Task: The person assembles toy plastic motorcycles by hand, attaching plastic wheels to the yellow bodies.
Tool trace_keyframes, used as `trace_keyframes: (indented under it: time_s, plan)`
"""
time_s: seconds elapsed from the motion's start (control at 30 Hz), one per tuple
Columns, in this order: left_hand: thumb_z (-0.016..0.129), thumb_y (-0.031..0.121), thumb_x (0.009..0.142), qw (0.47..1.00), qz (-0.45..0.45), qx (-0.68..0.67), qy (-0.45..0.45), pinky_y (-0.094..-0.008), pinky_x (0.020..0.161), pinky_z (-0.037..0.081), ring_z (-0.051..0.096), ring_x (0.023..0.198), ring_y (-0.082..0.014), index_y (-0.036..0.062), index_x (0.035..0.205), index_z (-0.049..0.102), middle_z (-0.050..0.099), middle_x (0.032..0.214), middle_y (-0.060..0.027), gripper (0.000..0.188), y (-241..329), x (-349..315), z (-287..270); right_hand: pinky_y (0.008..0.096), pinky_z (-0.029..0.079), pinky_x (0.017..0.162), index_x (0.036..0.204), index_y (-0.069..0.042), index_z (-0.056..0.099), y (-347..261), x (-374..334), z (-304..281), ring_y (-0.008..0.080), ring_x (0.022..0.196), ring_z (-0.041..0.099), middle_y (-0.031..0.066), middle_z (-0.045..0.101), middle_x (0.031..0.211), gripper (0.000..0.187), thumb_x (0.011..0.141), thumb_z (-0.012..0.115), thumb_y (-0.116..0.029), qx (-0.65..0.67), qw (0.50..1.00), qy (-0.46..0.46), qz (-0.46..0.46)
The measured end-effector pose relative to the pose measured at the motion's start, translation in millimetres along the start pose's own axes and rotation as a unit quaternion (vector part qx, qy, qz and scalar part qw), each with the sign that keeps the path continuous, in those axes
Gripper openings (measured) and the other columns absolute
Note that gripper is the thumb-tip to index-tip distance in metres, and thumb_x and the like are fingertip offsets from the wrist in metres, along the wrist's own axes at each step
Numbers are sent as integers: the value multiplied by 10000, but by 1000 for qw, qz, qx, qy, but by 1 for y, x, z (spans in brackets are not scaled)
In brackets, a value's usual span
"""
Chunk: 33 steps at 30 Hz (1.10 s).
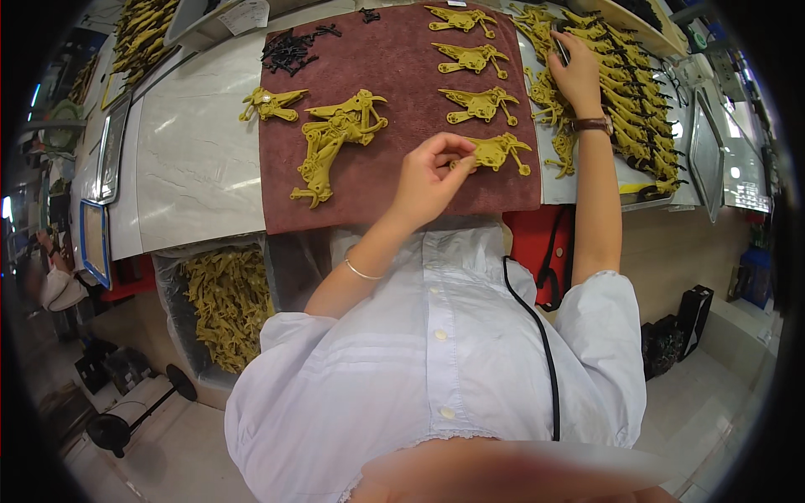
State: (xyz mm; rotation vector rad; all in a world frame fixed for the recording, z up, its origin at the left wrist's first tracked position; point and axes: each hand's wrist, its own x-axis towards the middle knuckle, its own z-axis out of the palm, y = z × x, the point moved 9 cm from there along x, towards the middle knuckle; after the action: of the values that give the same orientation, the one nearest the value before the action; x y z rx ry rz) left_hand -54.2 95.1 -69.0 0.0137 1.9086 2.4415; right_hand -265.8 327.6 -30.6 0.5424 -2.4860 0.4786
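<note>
Head view: we see the left hand [432, 178], thumb and fingertips drawn together, at the left end of the lowest yellow part [496, 153] in the column of four on the maroon cloth [394, 54]; we cannot tell whether it pinches the part. We record the right hand [577, 77] closed around a dark slim object [561, 53], beside heaped yellow pieces [545, 90].

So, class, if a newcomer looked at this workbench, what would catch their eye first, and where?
Probably the dark red cloth in the middle, with four yellow parts in a column down its right side, the left hand at the nearest. Next, the dense rows of yellow pieces at the upper right, beside the right hand. Then the small black pieces heaped at the cloth's far left corner.
</note>
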Motion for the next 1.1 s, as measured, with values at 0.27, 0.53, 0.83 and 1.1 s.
trace_keyframes:
  time_s: [0.27, 0.53, 0.83, 1.1]
  plan:
    - [696, 63, 778, 877, 230, 419, -35, -372, 785, 501, 642, 883, -232, 64, 967, 667, 665, 920, -88, 192, 44, -12, 21, 363, 469, 945, 1119, -82, 677, -113, -45, -70, 291, 1085, 622, 131, 651, 1179, 282, 851, 671, -170, 198, 979, 34, 29]
    - [746, 149, 742, 664, 189, 686, 229, -396, 943, 358, 557, 1058, -256, 106, 1182, 635, 647, 1083, -35, 457, 104, -13, -61, 314, 468, 906, 995, 20, 696, -153, -108, -69, 208, 1020, 628, 118, 684, 1063, 160, 843, 682, -27, 422, 894, -43, 145]
    - [783, 65, 708, 799, 289, 512, 129, -397, 916, 434, 563, 1110, -265, 42, 1284, 580, 698, 990, -64, 610, 97, -25, -68, 281, 475, 916, 1089, 43, 643, -201, -111, -36, 164, 1019, 618, 112, 658, 1107, 204, 889, 625, 3, 599, 760, -116, 222]
    - [762, 52, 660, 813, 323, 483, 32, -435, 910, 451, 571, 1135, -316, 87, 1226, 618, 684, 1062, -26, 585, 86, -45, -32, 275, 484, 938, 1152, 45, 580, -241, -117, 7, 130, 1056, 598, 84, 620, 1150, 266, 892, 620, 5, 716, 631, -192, 229]
